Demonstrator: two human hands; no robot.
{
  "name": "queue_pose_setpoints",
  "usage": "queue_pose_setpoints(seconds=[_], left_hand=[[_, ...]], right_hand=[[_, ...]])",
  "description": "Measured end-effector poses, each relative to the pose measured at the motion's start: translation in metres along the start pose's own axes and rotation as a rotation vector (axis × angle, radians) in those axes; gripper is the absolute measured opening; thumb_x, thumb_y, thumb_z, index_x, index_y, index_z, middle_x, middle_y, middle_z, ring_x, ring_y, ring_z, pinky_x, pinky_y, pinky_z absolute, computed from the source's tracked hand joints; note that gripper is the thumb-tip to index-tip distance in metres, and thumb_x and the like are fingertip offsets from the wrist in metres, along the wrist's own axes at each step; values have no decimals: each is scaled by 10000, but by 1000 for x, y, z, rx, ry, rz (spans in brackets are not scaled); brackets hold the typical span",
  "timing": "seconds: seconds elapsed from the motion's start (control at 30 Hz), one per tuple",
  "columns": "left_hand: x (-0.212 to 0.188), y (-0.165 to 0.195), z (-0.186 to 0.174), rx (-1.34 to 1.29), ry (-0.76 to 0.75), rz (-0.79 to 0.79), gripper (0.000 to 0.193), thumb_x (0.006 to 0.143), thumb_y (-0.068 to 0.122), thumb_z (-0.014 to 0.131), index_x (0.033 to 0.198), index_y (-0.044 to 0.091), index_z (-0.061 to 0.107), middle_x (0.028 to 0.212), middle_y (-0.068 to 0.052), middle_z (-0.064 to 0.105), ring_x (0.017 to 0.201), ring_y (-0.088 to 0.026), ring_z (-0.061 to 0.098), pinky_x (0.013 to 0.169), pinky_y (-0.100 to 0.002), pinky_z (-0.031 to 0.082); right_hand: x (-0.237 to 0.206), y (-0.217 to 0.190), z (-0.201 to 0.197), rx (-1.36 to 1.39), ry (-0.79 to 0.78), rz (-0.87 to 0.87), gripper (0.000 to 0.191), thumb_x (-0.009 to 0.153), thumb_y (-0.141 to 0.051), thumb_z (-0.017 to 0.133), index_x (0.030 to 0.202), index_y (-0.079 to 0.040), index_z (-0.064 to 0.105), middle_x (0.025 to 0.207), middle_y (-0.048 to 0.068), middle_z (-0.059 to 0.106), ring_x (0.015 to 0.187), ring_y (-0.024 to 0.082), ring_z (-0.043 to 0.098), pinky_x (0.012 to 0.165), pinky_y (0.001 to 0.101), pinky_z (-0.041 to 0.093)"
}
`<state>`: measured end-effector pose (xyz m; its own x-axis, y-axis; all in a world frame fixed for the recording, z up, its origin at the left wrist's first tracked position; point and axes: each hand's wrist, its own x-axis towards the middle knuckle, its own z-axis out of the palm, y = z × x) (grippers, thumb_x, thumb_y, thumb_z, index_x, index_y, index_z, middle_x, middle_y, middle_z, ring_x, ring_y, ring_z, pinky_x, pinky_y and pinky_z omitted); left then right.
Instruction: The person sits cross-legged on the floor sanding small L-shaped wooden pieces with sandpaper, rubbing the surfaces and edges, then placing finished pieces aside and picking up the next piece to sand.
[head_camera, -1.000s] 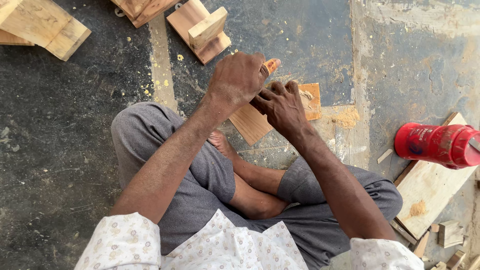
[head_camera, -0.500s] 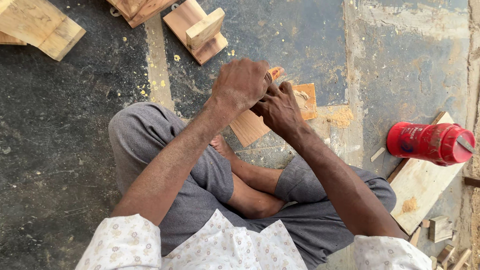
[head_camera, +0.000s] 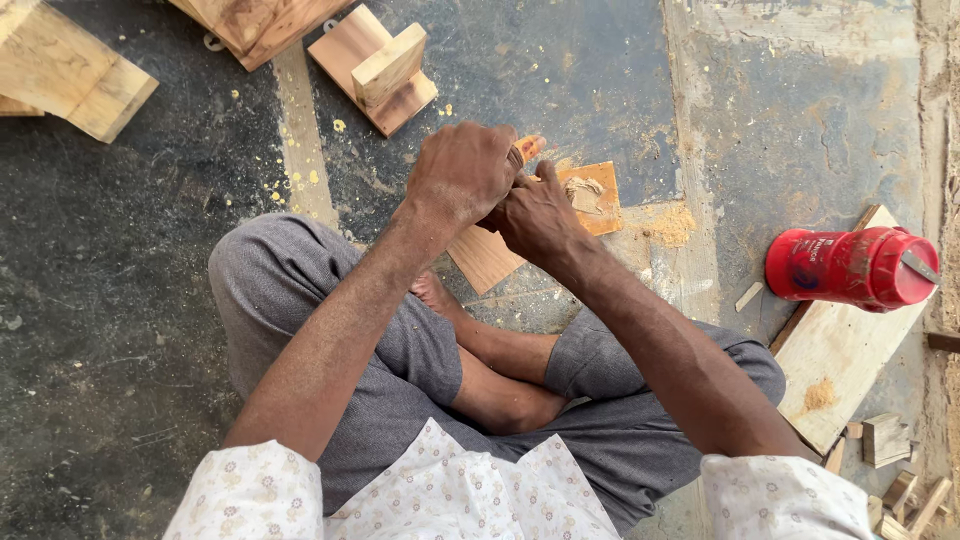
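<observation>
Sitting cross-legged on the concrete floor (head_camera: 130, 330), the person brings both hands together above a flat wooden board (head_camera: 490, 258). The left hand (head_camera: 462, 172) is closed around a small wooden piece (head_camera: 527, 150), only its orange-tinted tip showing past the knuckles; the right hand (head_camera: 538, 218) presses against it from beside, fingers curled on the same piece. A blob of paste lies on the board's far corner, sawdust beside it. To the right, a red cylindrical container (head_camera: 850, 267) with a red lid lies on its side on a plank (head_camera: 840, 360). Farther off sit a T-shaped wooden block (head_camera: 375, 68) and loose offcuts (head_camera: 70, 70).
</observation>
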<state>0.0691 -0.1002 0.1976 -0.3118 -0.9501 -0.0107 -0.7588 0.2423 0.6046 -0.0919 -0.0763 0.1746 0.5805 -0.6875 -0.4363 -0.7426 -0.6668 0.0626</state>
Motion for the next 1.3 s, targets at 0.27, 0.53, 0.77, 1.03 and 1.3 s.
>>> queue_pose_setpoints(seconds=[0.27,0.53,0.77,1.03,1.3], left_hand=[[15,-27,4,-56,19,-74,574,1087,572,408,771,144,624,555,0,508,470,-135,517,418,-340,470],[52,-125,-14,-392,-130,-277,904,1004,858,249,751,44,548,664,-55,480,602,-176,482,507,-404,429],[24,-158,-25,-1123,-108,-186,1126,821,925,172,1292,52,704,1181,-155,764,1092,-228,753,923,-373,667],[4,-160,-29,-1043,-52,-287,1111,733,960,413,1371,70,599,1180,-184,746,1083,-289,745,822,-468,686],[-14,-163,-28,-511,-18,-712,827,813,816,666,990,10,732,736,-82,572,614,-158,518,480,-353,425]], right_hand=[[-97,50,-17,419,-33,108,403,907,-40,626,1142,-326,784,1041,-24,769,953,187,649,892,436,508],[-171,44,61,2302,758,429,463,918,-20,693,1375,1,615,1309,146,685,1232,299,657,1080,463,541],[-167,51,73,2474,861,390,492,954,7,675,1434,9,569,1388,148,652,1320,302,620,1164,495,498],[-161,52,85,2511,873,488,424,943,34,689,1358,7,601,1319,159,675,1270,304,656,1129,501,531],[-164,52,84,2516,879,492,418,928,33,703,1338,11,625,1292,154,689,1244,300,663,1107,490,547]])
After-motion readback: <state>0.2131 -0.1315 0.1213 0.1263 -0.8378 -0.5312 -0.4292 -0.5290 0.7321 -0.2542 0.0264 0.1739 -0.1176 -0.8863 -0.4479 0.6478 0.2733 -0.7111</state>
